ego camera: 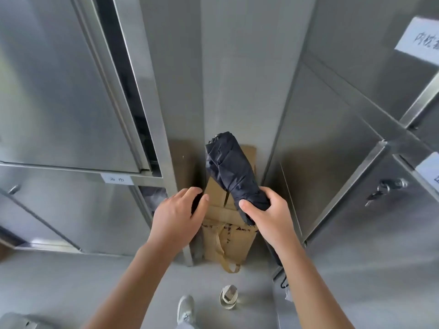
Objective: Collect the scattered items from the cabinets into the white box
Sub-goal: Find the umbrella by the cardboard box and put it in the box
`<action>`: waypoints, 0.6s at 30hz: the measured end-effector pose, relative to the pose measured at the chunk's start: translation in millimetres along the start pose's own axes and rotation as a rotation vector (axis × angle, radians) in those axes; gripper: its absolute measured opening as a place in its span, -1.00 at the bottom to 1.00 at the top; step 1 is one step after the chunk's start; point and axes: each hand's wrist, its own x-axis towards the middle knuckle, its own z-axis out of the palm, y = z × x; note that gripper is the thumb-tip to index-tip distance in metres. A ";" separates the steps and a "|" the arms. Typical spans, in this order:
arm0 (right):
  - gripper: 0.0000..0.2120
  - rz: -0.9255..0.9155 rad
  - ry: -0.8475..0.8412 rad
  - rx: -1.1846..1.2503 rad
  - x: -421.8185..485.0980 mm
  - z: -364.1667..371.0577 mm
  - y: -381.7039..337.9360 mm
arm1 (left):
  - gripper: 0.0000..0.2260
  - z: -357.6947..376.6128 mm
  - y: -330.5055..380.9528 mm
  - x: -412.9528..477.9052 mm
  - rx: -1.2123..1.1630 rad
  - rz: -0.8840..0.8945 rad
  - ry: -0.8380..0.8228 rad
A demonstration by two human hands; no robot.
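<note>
Head view, item one: folded umbrella (231, 172), black fabric, bunched and creased, pointing up and away from the person in front of the steel cabinets (332, 143). Right hand (268, 212) is gripping its lower end, thumb across the cloth. Likely light; soft cover over a stiff core, so the grip is best kept on the firm shaft, not loose folds. Left hand (178, 212) is curling around something dark, hard to identify. Cardboard (228, 224) is leaning behind. White box not in view.
</note>
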 end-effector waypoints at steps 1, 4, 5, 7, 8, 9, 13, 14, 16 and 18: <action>-0.71 0.006 -0.024 -0.002 -10.4 2.4 1.1 | -0.54 -5.6 -0.5 -15.0 0.014 -0.027 -0.005; -0.69 0.020 -0.103 -0.028 -36.8 15.6 -2.2 | -0.54 -27.1 -6.1 -56.5 0.038 -0.108 0.011; -0.69 0.016 -0.130 -0.045 -43.7 21.2 -5.3 | -0.56 -35.3 -8.7 -68.4 0.052 -0.129 0.027; -0.70 -0.006 -0.186 -0.054 -54.4 34.0 -13.4 | -0.59 -52.0 -15.1 -89.9 0.081 -0.169 0.057; -0.70 -0.025 -0.216 -0.053 -59.3 41.2 -18.6 | -0.61 -60.1 -19.1 -100.6 0.091 -0.190 0.070; -0.71 -0.045 -0.244 -0.056 -64.3 48.8 -24.1 | -0.63 -67.6 -23.6 -111.5 0.101 -0.211 0.085; -0.81 -0.103 -0.350 -0.004 -89.0 82.2 -43.1 | -0.63 -92.4 -41.6 -154.0 0.141 -0.305 0.123; -0.82 -0.112 -0.374 0.013 -96.4 91.6 -46.8 | -0.61 -98.0 -46.0 -164.7 0.148 -0.328 0.123; -0.82 -0.116 -0.418 0.028 -111.8 111.2 -53.3 | -0.57 -110.3 -56.1 -187.0 0.152 -0.372 0.129; -0.80 -0.111 -0.465 0.035 -127.5 132.5 -58.7 | -0.54 -124.5 -68.3 -212.4 0.146 -0.420 0.155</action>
